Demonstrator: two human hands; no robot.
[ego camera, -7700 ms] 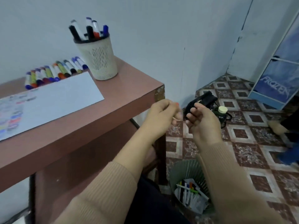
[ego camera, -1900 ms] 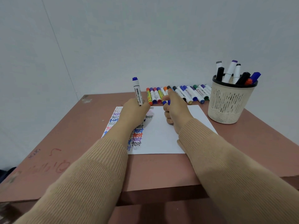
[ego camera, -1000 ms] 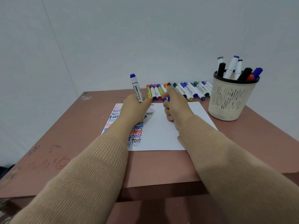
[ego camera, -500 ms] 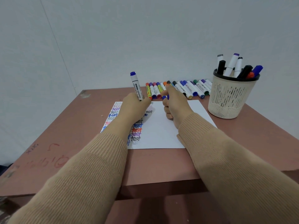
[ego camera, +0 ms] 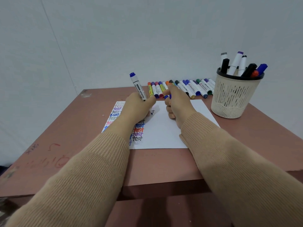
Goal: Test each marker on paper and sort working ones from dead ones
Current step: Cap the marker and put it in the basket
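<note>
Brown table [ego camera: 78, 141]; left hand [ego camera: 137, 108] holds marker [ego camera: 138, 87] on paper [ego camera: 164, 131]; right hand [ego camera: 179, 105] pinches cap [ego camera: 168, 96].

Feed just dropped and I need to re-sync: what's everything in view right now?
whiteboard marker: one, white barrel with blue end, gripped in the left hand, tip at the paper
blue cap: one, blue, pinched in the right hand
paper: one sheet, white, mid-table, coloured "test" words down its left part
marker row: a dozen or so, mixed colours, lying by the wall behind the paper
pen cup: one, cream with black rim, right of the paper
markers in cup: about seven, grey, black, purple, red and blue caps, standing in the cup
table: one, reddish-brown, scribbles near left
left hand: tan sleeve, over the paper
right hand: tan sleeve, over the paper
</note>
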